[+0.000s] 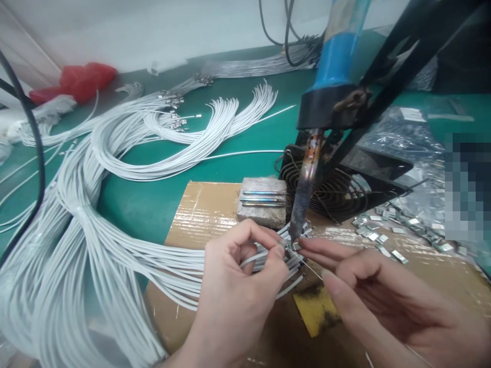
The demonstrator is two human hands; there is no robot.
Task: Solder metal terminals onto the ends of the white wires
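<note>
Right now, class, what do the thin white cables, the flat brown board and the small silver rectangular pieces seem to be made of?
Cables: probably plastic or rubber, smooth and satin, judging by their even bends.
Board: likely cardboard with a glossy, film-like finish, given its brown colour and streaky glare.
Silver pieces: apparently shiny metal, given their bright highlights.

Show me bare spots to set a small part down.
Bare: the green table between the wires and cardboard; also the cardboard left of the block. Crowded: around the iron tip, left hand and right hand; and front-right of the fan, where metal pieces lie.
</note>
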